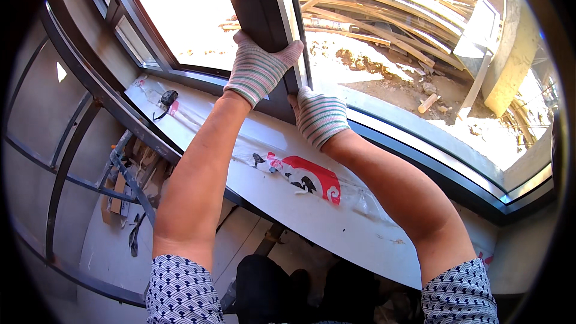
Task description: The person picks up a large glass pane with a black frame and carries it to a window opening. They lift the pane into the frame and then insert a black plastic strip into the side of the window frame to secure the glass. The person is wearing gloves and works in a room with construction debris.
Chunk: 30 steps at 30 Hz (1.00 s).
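Observation:
In a striped knit glove, my left hand (261, 66) is wrapped round a dark upright window frame piece (255, 6), its thumb stretched across to the right side. Lower down, my right hand (321, 117), gloved the same way, grips the right edge of that upright near its foot. The hidden fingers of both hands lie behind or against the upright. Below the hands runs a white windowsill (282, 222), partly covered by a crumpled clear plastic sheet (312, 180) with a red and black print.
A small black object with a strap (169, 98) lies on the sill at left. A curved dark metal railing (114, 114) stands at far left, with a cardboard box (117, 195) on the floor past it. Outside are stacked wooden boards (384, 9) and rubble (384, 72).

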### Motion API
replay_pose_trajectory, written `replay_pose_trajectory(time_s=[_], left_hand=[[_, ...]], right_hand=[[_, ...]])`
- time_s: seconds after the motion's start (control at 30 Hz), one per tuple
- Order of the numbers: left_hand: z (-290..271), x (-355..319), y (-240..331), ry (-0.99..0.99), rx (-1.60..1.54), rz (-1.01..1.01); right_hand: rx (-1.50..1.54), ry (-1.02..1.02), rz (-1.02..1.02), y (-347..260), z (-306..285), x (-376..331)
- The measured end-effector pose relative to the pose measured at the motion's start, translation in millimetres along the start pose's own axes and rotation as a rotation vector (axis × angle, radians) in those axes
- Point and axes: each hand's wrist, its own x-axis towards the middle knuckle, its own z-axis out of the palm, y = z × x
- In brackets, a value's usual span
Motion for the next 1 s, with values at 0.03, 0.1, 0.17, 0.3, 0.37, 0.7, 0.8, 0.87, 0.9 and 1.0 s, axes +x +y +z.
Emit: replay_pose_trajectory(time_s=[0.03, 0.1, 0.17, 0.3, 0.37, 0.7, 0.8, 0.87, 0.9, 1.0], left_hand=[[-0.6, -2.3, 2.3, -0.028, 0.034, -0.014], [0.9, -3.3, 8.1, -0.012, 0.098, 0.006], [-5.5, 3.9, -0.6, -0.09, 0.181, 0.034], [-9.3, 5.6, -17.5, -0.049, 0.189, 0.085], [-3.6, 0.7, -8.2, -0.059, 0.198, 0.075], [-3.4, 8.5, -25.6, -0.044, 0.194, 0.086], [-2.1, 5.8, -22.2, -0.042, 0.231, 0.058], [-1.5, 10.1, -22.6, -0.029, 0.263, 0.075], [-1.6, 10.6, -23.4, -0.043, 0.245, 0.063], [1.0, 5.5, -22.9, -0.076, 0.2, 0.038]], right_hand=[[-0.012, -0.013, -0.001, 2.1, 1.5, -1.3], [-0.035, -0.039, -0.003, 7.2, 3.2, 0.4], [-0.05, -0.022, -0.013, 1.5, 3.8, 0.0], [-0.032, 0.025, -0.024, -1.3, 6.6, -2.0], [-0.038, 0.113, -0.035, 8.3, 12.0, -0.2], [-0.08, 0.188, -0.062, 7.7, 24.6, 1.5], [-0.087, 0.214, -0.085, 7.4, 22.2, -1.6], [-0.084, 0.185, -0.063, 7.1, 22.6, -0.3], [-0.083, 0.171, -0.053, 6.6, 23.0, 0.0], [-0.043, 0.191, -0.101, 12.4, 28.8, 1.0]])
